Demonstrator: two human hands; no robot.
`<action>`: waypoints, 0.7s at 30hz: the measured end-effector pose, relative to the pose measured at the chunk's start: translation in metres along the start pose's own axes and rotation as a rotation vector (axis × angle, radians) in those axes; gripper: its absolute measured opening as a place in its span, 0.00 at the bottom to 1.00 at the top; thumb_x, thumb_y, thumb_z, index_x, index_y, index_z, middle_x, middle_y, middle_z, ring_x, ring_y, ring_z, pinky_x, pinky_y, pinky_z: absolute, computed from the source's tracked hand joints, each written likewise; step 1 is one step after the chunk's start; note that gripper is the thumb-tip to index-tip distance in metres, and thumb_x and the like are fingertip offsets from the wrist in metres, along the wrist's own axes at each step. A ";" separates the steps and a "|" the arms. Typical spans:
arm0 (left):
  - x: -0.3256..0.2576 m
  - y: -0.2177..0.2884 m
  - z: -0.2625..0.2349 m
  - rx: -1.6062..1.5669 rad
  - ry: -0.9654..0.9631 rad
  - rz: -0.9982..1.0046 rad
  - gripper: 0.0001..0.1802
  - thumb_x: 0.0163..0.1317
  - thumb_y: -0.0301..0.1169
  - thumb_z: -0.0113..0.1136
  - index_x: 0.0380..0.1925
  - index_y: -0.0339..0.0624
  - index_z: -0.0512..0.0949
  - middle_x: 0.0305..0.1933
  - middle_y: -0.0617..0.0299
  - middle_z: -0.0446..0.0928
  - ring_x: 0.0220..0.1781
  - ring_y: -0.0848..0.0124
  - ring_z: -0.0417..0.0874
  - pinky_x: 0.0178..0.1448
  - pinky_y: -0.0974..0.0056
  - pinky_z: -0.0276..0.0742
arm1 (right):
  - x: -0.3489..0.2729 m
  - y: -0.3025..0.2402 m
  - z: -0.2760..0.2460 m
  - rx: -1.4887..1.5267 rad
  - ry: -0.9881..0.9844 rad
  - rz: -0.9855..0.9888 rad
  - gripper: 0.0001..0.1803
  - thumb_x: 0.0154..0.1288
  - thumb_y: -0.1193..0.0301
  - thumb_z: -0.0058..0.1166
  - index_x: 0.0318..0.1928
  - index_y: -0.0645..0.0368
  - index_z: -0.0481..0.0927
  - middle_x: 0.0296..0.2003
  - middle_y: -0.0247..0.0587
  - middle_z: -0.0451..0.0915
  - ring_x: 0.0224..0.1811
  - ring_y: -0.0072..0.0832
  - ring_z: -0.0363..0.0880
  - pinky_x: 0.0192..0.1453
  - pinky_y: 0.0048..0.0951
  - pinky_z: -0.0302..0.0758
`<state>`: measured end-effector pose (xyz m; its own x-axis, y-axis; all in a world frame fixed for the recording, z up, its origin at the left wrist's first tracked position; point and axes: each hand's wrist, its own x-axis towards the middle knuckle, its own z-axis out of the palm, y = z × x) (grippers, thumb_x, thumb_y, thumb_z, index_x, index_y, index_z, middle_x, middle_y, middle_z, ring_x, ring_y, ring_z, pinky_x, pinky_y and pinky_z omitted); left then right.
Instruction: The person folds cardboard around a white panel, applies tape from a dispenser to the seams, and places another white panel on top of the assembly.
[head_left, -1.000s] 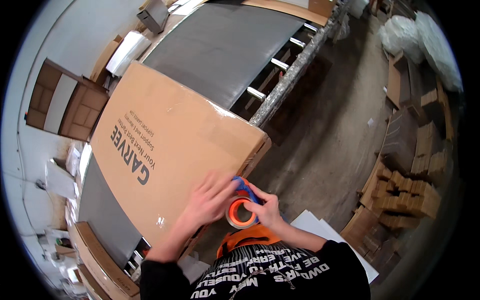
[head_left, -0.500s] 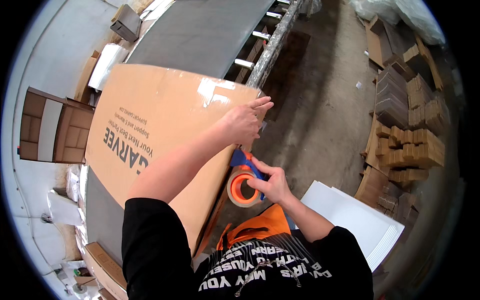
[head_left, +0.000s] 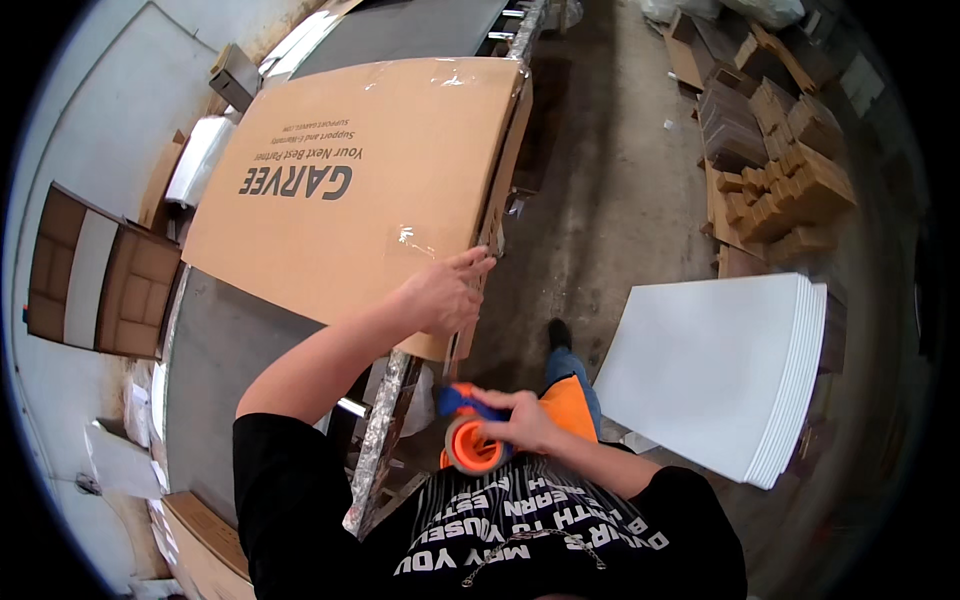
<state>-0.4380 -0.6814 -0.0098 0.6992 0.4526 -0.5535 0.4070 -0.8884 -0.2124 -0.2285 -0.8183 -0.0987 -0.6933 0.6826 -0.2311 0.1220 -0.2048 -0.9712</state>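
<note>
A large flat brown cardboard box (head_left: 420, 150) lies on a grey conveyor belt (head_left: 240, 345), dark lettering on its top. Clear tape shows shiny patches near its near right corner and far edge. My left hand (head_left: 445, 296) rests at that near right corner, fingers stretched over the side edge, holding nothing visible. Close to my body, my right hand (head_left: 520, 420) grips a blue and orange tape dispenser (head_left: 475, 446) with a wide roll on it. The dispenser is apart from the box, just below its near end.
A metal conveyor rail (head_left: 385, 440) runs along the belt's right side. White flat panels (head_left: 715, 370) are stacked to my right. Beyond them, cardboard pieces (head_left: 790, 190) lie piled on the concrete floor (head_left: 600, 200). Brown cartons (head_left: 95, 270) stand at the left wall.
The box now sits farther off, baring the rail near me. My left hand is now at its near corner. My right hand has drawn the tape dispenser closer to my body, away from the box.
</note>
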 end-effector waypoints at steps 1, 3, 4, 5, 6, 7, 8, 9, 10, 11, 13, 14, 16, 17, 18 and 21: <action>-0.012 0.012 -0.002 -0.025 -0.025 -0.012 0.19 0.66 0.46 0.44 0.44 0.61 0.84 0.55 0.74 0.79 0.78 0.56 0.52 0.82 0.46 0.30 | -0.010 0.003 0.015 -0.025 -0.039 0.036 0.37 0.49 0.61 0.66 0.60 0.64 0.74 0.45 0.48 0.82 0.47 0.26 0.82 0.56 0.25 0.73; -0.030 0.033 0.008 -0.023 0.012 0.008 0.17 0.65 0.46 0.47 0.41 0.60 0.85 0.53 0.74 0.80 0.77 0.56 0.54 0.81 0.46 0.33 | -0.019 0.008 0.039 -0.091 0.049 -0.039 0.37 0.49 0.60 0.64 0.60 0.63 0.74 0.44 0.50 0.82 0.46 0.34 0.83 0.54 0.27 0.74; -0.039 0.044 0.015 -0.079 0.100 0.009 0.17 0.64 0.47 0.48 0.40 0.60 0.85 0.53 0.74 0.80 0.77 0.56 0.54 0.81 0.46 0.35 | -0.020 0.000 0.048 -0.053 0.076 -0.019 0.37 0.48 0.59 0.63 0.60 0.61 0.74 0.42 0.52 0.82 0.43 0.41 0.83 0.52 0.29 0.76; -0.043 0.050 0.020 -0.104 0.138 0.010 0.16 0.63 0.47 0.49 0.40 0.60 0.85 0.53 0.73 0.80 0.77 0.57 0.54 0.81 0.46 0.35 | -0.015 -0.009 0.053 -0.119 0.120 -0.022 0.33 0.48 0.57 0.62 0.55 0.59 0.78 0.39 0.52 0.82 0.41 0.44 0.83 0.49 0.35 0.78; -0.047 0.057 0.023 -0.132 0.178 0.012 0.16 0.63 0.47 0.49 0.39 0.60 0.85 0.53 0.73 0.80 0.77 0.57 0.54 0.81 0.46 0.36 | -0.006 -0.015 0.057 -0.208 0.097 0.003 0.30 0.47 0.56 0.61 0.51 0.59 0.80 0.38 0.53 0.82 0.41 0.45 0.83 0.48 0.38 0.78; -0.050 0.059 0.024 -0.170 0.167 0.009 0.16 0.61 0.47 0.52 0.43 0.61 0.84 0.57 0.73 0.78 0.77 0.57 0.54 0.81 0.47 0.37 | 0.009 -0.023 0.061 -0.297 0.074 0.022 0.28 0.47 0.55 0.60 0.47 0.59 0.82 0.37 0.53 0.82 0.41 0.46 0.83 0.48 0.41 0.78; -0.052 0.061 0.026 -0.210 0.151 0.006 0.18 0.60 0.47 0.54 0.48 0.62 0.82 0.60 0.73 0.76 0.77 0.57 0.53 0.81 0.48 0.38 | 0.029 -0.030 0.068 -0.429 0.106 0.029 0.28 0.47 0.56 0.60 0.48 0.58 0.81 0.35 0.49 0.83 0.40 0.46 0.83 0.48 0.38 0.79; -0.052 0.059 0.032 -0.210 0.139 0.016 0.18 0.60 0.47 0.54 0.48 0.62 0.82 0.60 0.73 0.76 0.77 0.57 0.53 0.81 0.48 0.38 | 0.051 -0.034 0.075 -0.561 0.139 0.042 0.28 0.47 0.58 0.61 0.49 0.58 0.81 0.34 0.45 0.84 0.39 0.45 0.83 0.48 0.36 0.79; -0.050 0.055 0.036 -0.134 0.121 0.020 0.22 0.58 0.46 0.57 0.54 0.65 0.78 0.63 0.74 0.72 0.77 0.57 0.52 0.81 0.49 0.39 | 0.076 -0.041 0.080 -0.623 0.048 0.106 0.26 0.47 0.59 0.60 0.48 0.56 0.81 0.35 0.46 0.83 0.41 0.44 0.83 0.48 0.38 0.79; -0.050 0.054 0.042 -0.126 0.130 0.037 0.27 0.57 0.45 0.59 0.59 0.64 0.72 0.66 0.73 0.69 0.78 0.57 0.51 0.81 0.49 0.40 | 0.092 -0.036 0.085 -0.680 -0.050 0.171 0.25 0.47 0.59 0.58 0.47 0.55 0.81 0.36 0.47 0.82 0.42 0.42 0.83 0.49 0.40 0.79; -0.051 0.054 0.053 -0.111 0.145 0.068 0.41 0.54 0.44 0.64 0.69 0.62 0.61 0.72 0.70 0.63 0.78 0.56 0.50 0.80 0.49 0.42 | 0.098 0.043 0.117 -0.720 0.010 -0.009 0.25 0.47 0.59 0.58 0.48 0.53 0.80 0.39 0.48 0.82 0.45 0.41 0.82 0.50 0.41 0.78; -0.053 0.053 0.060 -0.071 0.274 0.010 0.43 0.54 0.45 0.64 0.70 0.57 0.58 0.73 0.67 0.60 0.78 0.55 0.50 0.80 0.48 0.43 | 0.094 0.060 0.122 -0.720 -0.014 -0.063 0.27 0.47 0.58 0.58 0.51 0.51 0.80 0.44 0.50 0.81 0.48 0.43 0.81 0.53 0.43 0.77; -0.057 0.057 0.069 -0.039 0.401 -0.043 0.47 0.54 0.46 0.65 0.71 0.52 0.55 0.75 0.64 0.58 0.78 0.55 0.50 0.80 0.48 0.43 | 0.080 0.103 0.115 -0.596 -0.042 -0.071 0.32 0.46 0.59 0.61 0.56 0.47 0.79 0.49 0.49 0.81 0.51 0.42 0.81 0.56 0.39 0.76; -0.058 0.057 0.076 -0.102 0.417 -0.088 0.50 0.52 0.48 0.67 0.71 0.46 0.54 0.75 0.60 0.56 0.78 0.53 0.50 0.80 0.47 0.43 | 0.067 0.127 0.093 -0.403 -0.053 -0.045 0.34 0.46 0.62 0.62 0.59 0.48 0.77 0.50 0.47 0.81 0.51 0.39 0.81 0.57 0.36 0.75; -0.058 0.058 0.080 -0.167 0.430 -0.131 0.54 0.50 0.50 0.69 0.71 0.41 0.53 0.76 0.55 0.54 0.78 0.52 0.50 0.79 0.47 0.44 | 0.054 0.149 0.071 -0.209 -0.055 -0.020 0.36 0.47 0.65 0.62 0.62 0.49 0.75 0.51 0.45 0.82 0.51 0.36 0.81 0.58 0.33 0.75; -0.057 0.064 0.073 -0.361 0.529 -0.237 0.52 0.52 0.52 0.66 0.70 0.38 0.54 0.76 0.52 0.54 0.78 0.52 0.51 0.79 0.50 0.45 | 0.036 0.133 -0.002 0.454 0.065 -0.046 0.35 0.51 0.77 0.58 0.64 0.62 0.71 0.51 0.43 0.81 0.49 0.26 0.79 0.58 0.27 0.73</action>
<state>-0.4950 -0.7698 -0.0508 0.7227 0.6901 -0.0370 0.6910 -0.7208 0.0533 -0.2362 -0.8197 -0.2367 -0.6431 0.7377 -0.2057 -0.2411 -0.4500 -0.8598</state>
